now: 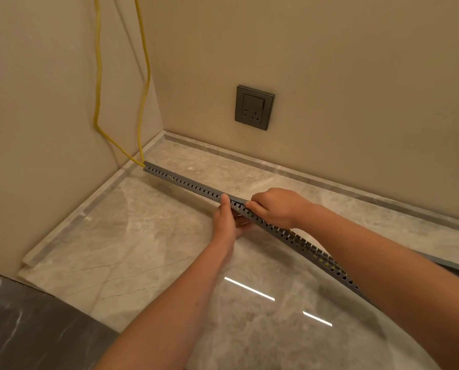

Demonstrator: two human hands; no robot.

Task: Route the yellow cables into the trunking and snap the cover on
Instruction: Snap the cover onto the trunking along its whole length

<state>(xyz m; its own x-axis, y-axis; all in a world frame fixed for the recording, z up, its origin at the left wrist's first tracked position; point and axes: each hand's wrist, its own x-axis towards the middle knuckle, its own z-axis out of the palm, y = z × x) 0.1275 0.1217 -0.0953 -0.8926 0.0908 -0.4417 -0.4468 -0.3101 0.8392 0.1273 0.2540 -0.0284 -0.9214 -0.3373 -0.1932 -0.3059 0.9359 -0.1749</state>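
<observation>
Mid-frame, my left hand (pixel 227 222) grips the grey trunking (pixel 185 184) from below and my right hand (pixel 276 206) curls over its top. It runs diagonally over the floor (pixel 116 236), with the yellow cables (pixel 98 76) entering its upper-left end.

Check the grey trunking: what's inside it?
The yellow cables enter the trunking at its far end; yellow shows through side slots right of the hands. Elsewhere its walls, the left hand and the right hand hide the inside.
</observation>
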